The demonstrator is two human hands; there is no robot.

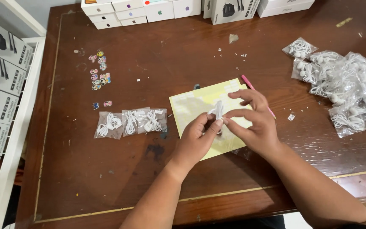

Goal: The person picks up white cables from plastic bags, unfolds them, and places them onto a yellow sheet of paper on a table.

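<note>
So both hands meet over a pale yellow sheet of sticker paper [193,101] lying flat near the middle of the dark brown wooden table [149,178]. The left hand [196,142] has thumb and forefinger pinched shut on a small white coiled earphone cable [218,109], held just above the sheet. The right hand [255,123] pinches in from the other side, fingertips closed near the same bundle, with the other fingers loosely curled above. I can't tell whether there's a clear bag around the cable already.

To the left of the sheet, three small clear plastic bags with white earphones inside [130,122] sit in a row, touching each other. Well off to the right is a loose heap of clear bagged earphones [344,89]. A thin pink pen [255,91] pokes out from behind the right hand.

What I'd worry about: the grip is only fingertips on a springy coil, so it could uncoil or slip onto the sheet. The right wrist is also close to that pen, and a nudge could send it rolling.
</note>
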